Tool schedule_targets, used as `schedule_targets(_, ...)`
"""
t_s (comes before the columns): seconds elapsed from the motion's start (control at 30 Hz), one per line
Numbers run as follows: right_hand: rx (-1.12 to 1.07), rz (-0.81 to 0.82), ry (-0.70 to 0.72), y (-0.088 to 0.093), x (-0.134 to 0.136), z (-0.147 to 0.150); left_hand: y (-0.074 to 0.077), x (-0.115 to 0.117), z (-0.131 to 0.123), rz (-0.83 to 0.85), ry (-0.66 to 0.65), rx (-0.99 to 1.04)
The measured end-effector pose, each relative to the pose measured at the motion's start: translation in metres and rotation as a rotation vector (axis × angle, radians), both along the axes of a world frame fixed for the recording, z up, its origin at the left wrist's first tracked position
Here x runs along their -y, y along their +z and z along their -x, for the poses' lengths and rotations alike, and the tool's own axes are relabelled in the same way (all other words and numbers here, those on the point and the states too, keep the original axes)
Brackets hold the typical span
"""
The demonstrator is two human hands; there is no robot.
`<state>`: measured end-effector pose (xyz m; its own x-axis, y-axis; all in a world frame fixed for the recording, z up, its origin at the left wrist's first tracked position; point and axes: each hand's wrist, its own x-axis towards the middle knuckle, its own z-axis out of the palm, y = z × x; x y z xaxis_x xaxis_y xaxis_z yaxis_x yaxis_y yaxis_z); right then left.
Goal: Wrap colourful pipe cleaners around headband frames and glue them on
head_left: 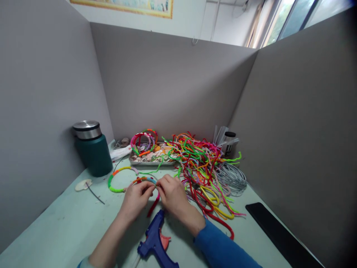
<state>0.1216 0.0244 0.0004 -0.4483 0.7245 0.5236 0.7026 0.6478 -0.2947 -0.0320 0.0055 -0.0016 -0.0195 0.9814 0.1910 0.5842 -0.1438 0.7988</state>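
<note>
My left hand (136, 198) and my right hand (173, 194) meet at the middle of the table, fingers pinched together on a many-coloured pipe-cleaner ring (145, 180). A red pipe cleaner (153, 206) hangs down from between the two hands. Just left of them lies another ring (118, 179) wrapped in green, yellow, orange and lilac. A blue glue gun (155, 242) with an orange trigger lies on the table right below my hands.
A big tangle of coloured pipe cleaners (200, 163) fills the right middle, with a grey wire coil (232, 178) beside it. A metal tray (150, 160) holds shells and finished rings. A green flask (93, 148) stands left. A black phone (281, 234) lies right. Grey partitions surround the table.
</note>
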Motion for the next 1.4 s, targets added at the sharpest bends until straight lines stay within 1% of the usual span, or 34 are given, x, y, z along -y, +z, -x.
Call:
schedule_targets(0.13, 0.073, -0.026, -0.041, -0.005, -0.002, 0.001, 0.001, 0.001, -0.001, -0.036, 0.002, -0.036)
schedule_targets(0.2, 0.038, 0.005, -0.050, -0.008, -0.002, 0.002, 0.003, 0.002, -0.002, -0.040, 0.002, -0.030)
schedule_targets(0.23, -0.014, 0.033, -0.044, -0.008, -0.003, 0.002, 0.004, 0.002, -0.002, -0.028, 0.000, -0.008)
schedule_targets(0.3, -0.189, 0.110, -0.015, -0.009, -0.003, 0.003, 0.006, 0.002, -0.003, 0.028, -0.023, 0.100)
schedule_targets(0.37, -0.419, 0.220, 0.029, -0.009, -0.002, 0.005, 0.006, 0.002, -0.005, 0.108, -0.068, 0.278)
schedule_targets(0.43, -0.661, 0.381, 0.085, -0.008, -0.002, 0.009, 0.004, 0.001, -0.007, 0.191, -0.114, 0.467)
schedule_targets(0.5, -0.864, 0.551, 0.135, -0.008, -0.002, 0.013, 0.001, 0.001, -0.008, 0.260, -0.129, 0.614)
schedule_targets(0.57, -0.989, 0.650, 0.160, -0.008, -0.003, 0.016, -0.001, 0.001, -0.008, 0.304, -0.118, 0.707)
schedule_targets(0.6, -1.008, 0.663, 0.160, -0.008, -0.003, 0.016, -0.002, 0.001, -0.008, 0.311, -0.105, 0.731)
schedule_targets(0.67, -0.945, 0.609, 0.151, -0.006, -0.004, 0.014, 0.000, 0.001, -0.007, 0.300, -0.069, 0.731)
schedule_targets(0.7, -0.872, 0.546, 0.150, -0.004, -0.004, 0.012, 0.002, 0.001, -0.007, 0.291, -0.049, 0.708)
schedule_targets(0.8, -0.615, 0.288, 0.166, 0.000, -0.006, 0.003, 0.008, 0.002, -0.006, 0.264, 0.016, 0.577)
schedule_targets(0.87, -0.455, 0.172, 0.160, 0.002, -0.007, -0.001, 0.009, 0.001, -0.005, 0.241, 0.042, 0.489)
schedule_targets(1.0, -0.120, 0.049, 0.089, 0.003, -0.006, -0.006, 0.003, -0.001, -0.002, 0.143, 0.003, 0.317)
schedule_targets(1.1, 0.048, -0.029, 0.040, 0.003, -0.004, -0.005, -0.001, -0.001, -0.001, 0.049, 0.007, 0.119)
schedule_targets(1.17, 0.121, -0.064, 0.027, 0.003, -0.003, -0.004, -0.002, 0.000, -0.002, -0.002, 0.018, 0.022)
schedule_targets(1.23, 0.166, -0.085, 0.029, 0.003, -0.002, -0.003, -0.001, 0.001, -0.002, -0.034, 0.021, -0.027)
schedule_targets(1.3, 0.164, -0.086, 0.027, 0.002, -0.002, -0.003, 0.000, 0.001, -0.002, -0.023, 0.017, -0.026)
schedule_targets(1.4, 0.048, -0.034, 0.022, 0.000, -0.003, -0.003, 0.000, 0.000, -0.002, 0.048, 0.004, 0.058)
